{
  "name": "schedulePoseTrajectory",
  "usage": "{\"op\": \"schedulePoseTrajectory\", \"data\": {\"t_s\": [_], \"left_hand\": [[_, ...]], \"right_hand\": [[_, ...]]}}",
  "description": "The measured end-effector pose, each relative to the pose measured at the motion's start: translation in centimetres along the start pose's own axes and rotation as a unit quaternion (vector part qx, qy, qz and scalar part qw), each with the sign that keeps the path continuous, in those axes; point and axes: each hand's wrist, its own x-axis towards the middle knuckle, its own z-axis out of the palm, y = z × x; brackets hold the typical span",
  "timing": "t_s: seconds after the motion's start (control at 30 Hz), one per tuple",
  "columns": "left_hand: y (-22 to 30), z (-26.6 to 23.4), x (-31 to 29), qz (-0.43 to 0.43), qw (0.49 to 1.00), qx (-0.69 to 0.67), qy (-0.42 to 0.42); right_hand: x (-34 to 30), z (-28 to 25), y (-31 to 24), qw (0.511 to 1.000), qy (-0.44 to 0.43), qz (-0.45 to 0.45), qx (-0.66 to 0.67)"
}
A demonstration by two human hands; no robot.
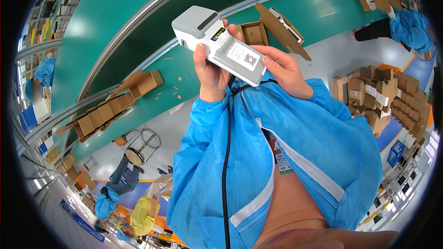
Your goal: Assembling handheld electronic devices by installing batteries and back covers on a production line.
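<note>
A white-and-grey handheld terminal (pixel 221 48) is held up in front of my chest, tilted, with its bulky end toward the upper left. A white label with a square code (pixel 243 56) faces me on its flat side. My left hand (pixel 210 74) is wrapped around the bulky half, thumb on the near edge and fingertips showing past the far side. With its thumb and fingers, my right hand (pixel 288 71) grips the narrow end. Whatever is on the terminal's other side is hidden.
Behind the terminal runs a green work surface (pixel 184 78). Open cardboard boxes stand on it, one (pixel 251 32) near my hands and a divided one (pixel 106 110) at left. A black cord (pixel 227 157) hangs down my front. Stacked cartons (pixel 374 92) lie at right; co-workers (pixel 410 30) are around.
</note>
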Motion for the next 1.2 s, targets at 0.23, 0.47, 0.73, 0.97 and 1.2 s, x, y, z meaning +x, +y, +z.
{"op": "schedulePoseTrajectory", "data": {"t_s": [0.23,0.47,0.73,0.97,1.2], "left_hand": [[-0.3,-0.3,-0.3,-0.003,1.000,0.018,0.021],[-1.2,-0.1,-0.4,-0.009,0.998,0.067,-0.010],[-1.4,-0.6,-0.2,-0.021,0.997,0.071,-0.014],[-0.9,0.1,-0.1,-0.012,0.993,0.111,0.043],[-0.7,-0.4,0.3,-0.080,0.990,-0.023,0.117]], "right_hand": [[-0.6,0.2,-0.7,1.000,0.001,0.022,-0.011],[-0.9,-0.7,1.3,0.994,0.042,0.065,0.073],[-0.9,-0.6,0.7,0.993,0.064,0.079,0.054],[0.1,-1.2,-0.4,0.991,0.027,-0.009,-0.134],[0.3,-1.3,-1.3,0.983,-0.023,-0.112,-0.145]]}}
